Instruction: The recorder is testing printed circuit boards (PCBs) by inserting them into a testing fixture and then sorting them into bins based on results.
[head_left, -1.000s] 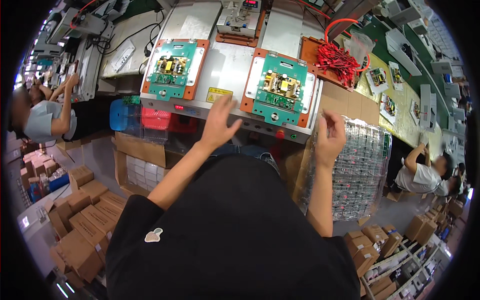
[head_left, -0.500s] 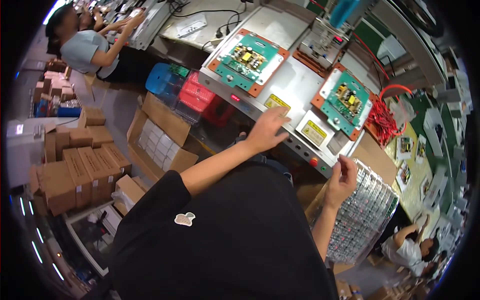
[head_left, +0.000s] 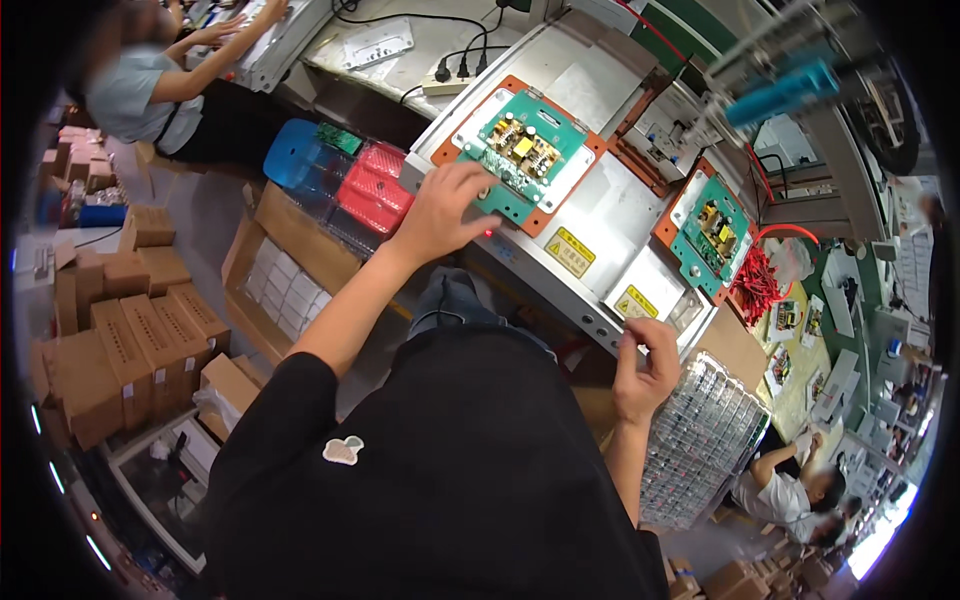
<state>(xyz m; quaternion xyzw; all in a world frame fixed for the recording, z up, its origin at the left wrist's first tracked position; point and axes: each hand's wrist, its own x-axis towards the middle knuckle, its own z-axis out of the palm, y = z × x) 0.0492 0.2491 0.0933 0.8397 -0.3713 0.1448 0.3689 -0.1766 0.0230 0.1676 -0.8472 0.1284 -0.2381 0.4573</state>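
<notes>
On the grey metal bench [head_left: 600, 215], left hand [head_left: 445, 210] lies spread flat, fingers on the near corner of the green circuit board [head_left: 520, 155]. Board sits in an orange-edged frame [head_left: 585, 165]; top is studded with small yellow and black parts, too small to tell apart. Hand grips nothing, just presses or touches the board edge; palm side hidden.

Right hand [head_left: 645, 370] is at the bench's near edge, fingers curled in tight. Cannot tell if it holds anything; whatever is inside the curl is hidden. Just beside it stands a stack of clear plastic trays [head_left: 705, 440], ribbed and shiny, contents not readable.

Second green board [head_left: 715, 232] in its own orange frame sits further right on the same bench, well apart from both hands. Two yellow warning stickers [head_left: 570, 252] on the bare metal between the boards. Bundle of red wires [head_left: 757, 285] past the second board, partly cut off by the bench corner.

Left of the bench: blue bin [head_left: 300, 160] and red bin [head_left: 370, 190], translucent plastic, above an open cardboard carton [head_left: 285, 265] of white boxes. Brown cartons [head_left: 110, 330] stacked on the floor.

Black shirt [head_left: 440, 470] blocks the lap and everything under the bench edge. Other people at the rim are blurred.
</notes>
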